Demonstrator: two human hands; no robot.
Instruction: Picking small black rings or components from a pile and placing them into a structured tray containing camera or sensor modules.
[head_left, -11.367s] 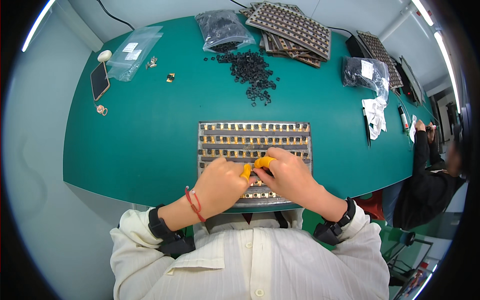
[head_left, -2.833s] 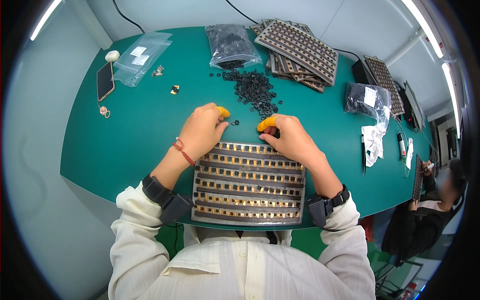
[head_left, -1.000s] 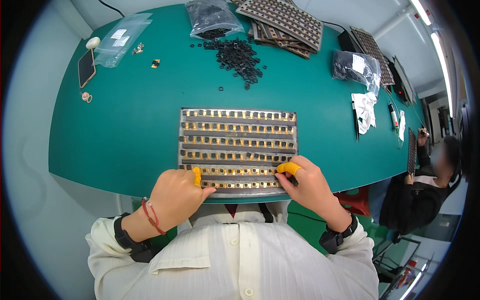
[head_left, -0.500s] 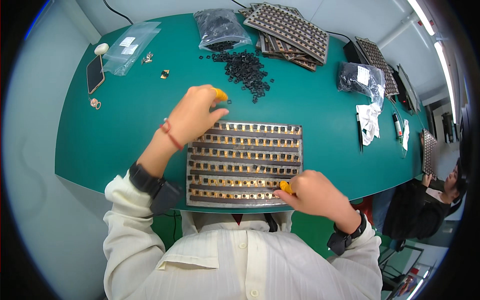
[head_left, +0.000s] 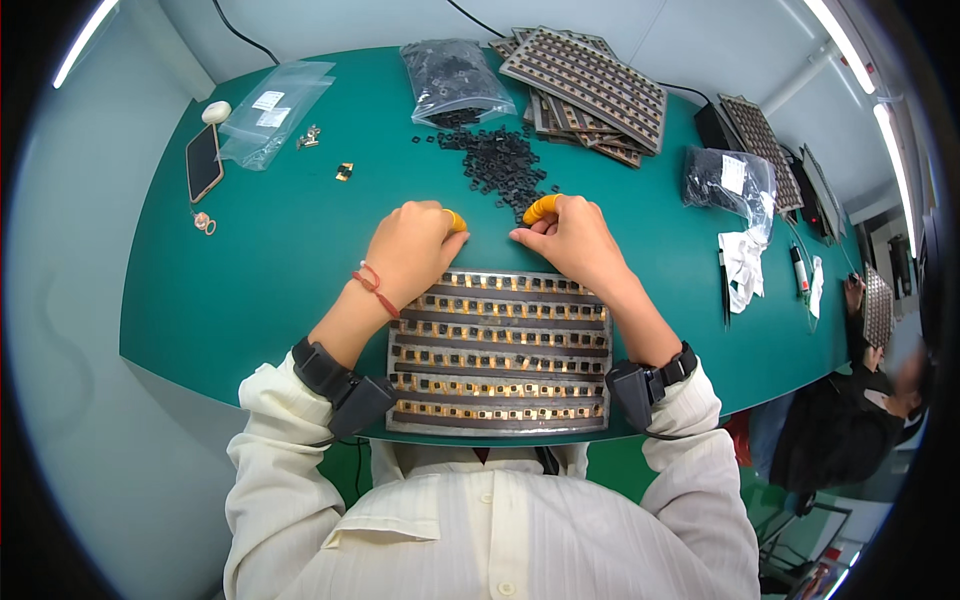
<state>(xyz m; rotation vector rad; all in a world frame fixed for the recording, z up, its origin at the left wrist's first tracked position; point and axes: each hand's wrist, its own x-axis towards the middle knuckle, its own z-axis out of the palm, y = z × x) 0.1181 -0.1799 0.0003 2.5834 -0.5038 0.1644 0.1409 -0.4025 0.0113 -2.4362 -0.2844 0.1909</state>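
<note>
A grey tray (head_left: 500,321) lies before me, with rows of gold strips bearing small dark square parts. Just above its far left corner is my left hand (head_left: 415,245), its fingers curled together; whatever is in them is hidden. My right hand (head_left: 578,240) is beyond the tray's far edge, thumb and finger pinched at the near end of a loose pile of small black square frames (head_left: 500,165). What lies between those fingertips is too small to make out. Yellow finger cots (head_left: 541,208) cover a finger on each hand.
A clear bag of black parts (head_left: 455,80) and stacked trays (head_left: 590,85) stand at the back. To the left lie a phone (head_left: 204,163), clear bags (head_left: 275,115) and a gold piece (head_left: 345,172). Another bag (head_left: 730,180), tissue (head_left: 741,268) and tweezers (head_left: 725,290) lie right. A person (head_left: 840,425) sits far right.
My right hand has moved from the tray's near right corner up to the black pile. My left hand has shifted slightly within the view, staying near the tray's far left corner.
</note>
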